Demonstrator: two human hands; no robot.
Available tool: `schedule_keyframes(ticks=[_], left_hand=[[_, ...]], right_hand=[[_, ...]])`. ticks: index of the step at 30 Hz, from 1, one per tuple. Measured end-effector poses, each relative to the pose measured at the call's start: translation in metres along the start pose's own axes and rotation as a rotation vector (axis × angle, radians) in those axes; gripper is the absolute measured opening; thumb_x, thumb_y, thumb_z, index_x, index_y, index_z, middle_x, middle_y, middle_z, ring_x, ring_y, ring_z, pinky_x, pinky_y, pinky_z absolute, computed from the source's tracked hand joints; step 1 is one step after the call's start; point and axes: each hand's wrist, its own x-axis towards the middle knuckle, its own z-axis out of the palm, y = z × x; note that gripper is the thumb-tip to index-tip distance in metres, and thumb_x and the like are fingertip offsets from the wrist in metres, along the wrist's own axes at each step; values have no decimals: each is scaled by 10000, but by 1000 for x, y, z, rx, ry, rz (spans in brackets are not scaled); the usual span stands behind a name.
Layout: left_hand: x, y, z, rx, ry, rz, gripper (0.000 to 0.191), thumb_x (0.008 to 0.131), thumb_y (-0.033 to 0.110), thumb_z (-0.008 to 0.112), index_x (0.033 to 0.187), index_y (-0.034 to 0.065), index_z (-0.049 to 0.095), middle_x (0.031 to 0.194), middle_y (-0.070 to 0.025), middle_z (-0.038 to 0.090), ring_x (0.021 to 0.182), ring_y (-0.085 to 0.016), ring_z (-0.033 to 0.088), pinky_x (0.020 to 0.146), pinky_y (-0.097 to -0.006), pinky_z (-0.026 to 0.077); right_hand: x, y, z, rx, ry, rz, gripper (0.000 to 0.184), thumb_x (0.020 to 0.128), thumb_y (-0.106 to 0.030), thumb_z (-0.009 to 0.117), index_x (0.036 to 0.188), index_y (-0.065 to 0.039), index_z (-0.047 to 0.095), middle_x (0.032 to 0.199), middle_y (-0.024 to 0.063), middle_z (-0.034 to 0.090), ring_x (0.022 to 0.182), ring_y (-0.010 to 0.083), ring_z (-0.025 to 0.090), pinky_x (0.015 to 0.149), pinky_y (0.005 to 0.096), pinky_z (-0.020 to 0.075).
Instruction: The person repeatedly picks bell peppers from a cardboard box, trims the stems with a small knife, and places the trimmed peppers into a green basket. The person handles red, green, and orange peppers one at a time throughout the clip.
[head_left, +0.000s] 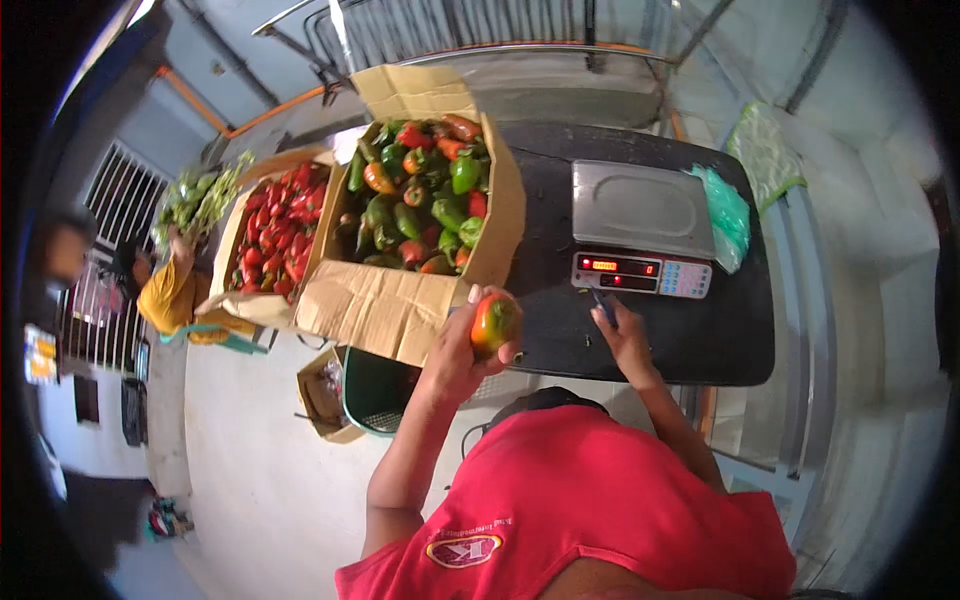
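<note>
A red and green bell pepper (490, 324) is held in my left hand (469, 345), beside the front flap of a cardboard box (382, 304). That box holds many green, red and orange peppers (409, 217). My right hand (626, 334) grips a small dark blue tool, possibly a knife (604, 307), just in front of a digital weighing scale (641, 217). The scale's steel pan carries nothing and its red display is lit. To the left, a second cardboard box (223, 251) holds red peppers (277, 232).
The black table (705, 337) bears a green plastic bag (724, 217) right of the scale. A green basket (364, 397) and small carton (319, 420) stand on the floor below. Another person in yellow (166, 296) sits at the far left near leafy greens (199, 195). Metal railings lie beyond.
</note>
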Motion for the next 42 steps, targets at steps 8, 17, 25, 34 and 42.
schedule_keyframes(ticks=[8,17,25,34,42], left_hand=[[-109,2,-122,367,535,-30,477,959,460,434,1187,56,546,914,-73,596,770,-102,568,601,-236,469],[-142,-39,-250,1448,1013,48,459,964,341,450,1289,17,467,1225,-219,529,1021,-344,584,860,-410,464],[-24,152,-225,1066,623,649,322,905,252,507,1014,-36,602,846,-149,642,756,-238,614,714,-345,461],[193,212,-405,1957,918,259,515,778,290,610,1279,229,510,1370,-169,425,1201,-375,477,962,-543,399],[218,194,-438,1884,1029,19,630,703,525,657,1282,319,517,1432,-141,348,1332,-436,244,988,-633,323]], right_hand=[[-24,23,6,41,-92,114,213,877,-203,616,850,4,569,628,122,530,555,183,515,558,327,420],[-10,12,10,-31,-142,155,278,885,-245,595,939,28,594,762,194,622,697,327,631,641,394,469],[-19,6,19,-75,-108,223,304,887,-256,598,968,36,595,787,184,641,722,323,641,652,385,477],[-77,34,11,-169,90,387,316,872,-266,619,954,39,593,787,179,634,713,300,632,649,367,470],[-98,16,-5,-160,147,533,235,882,-220,606,927,10,587,745,143,611,677,261,600,646,353,455]])
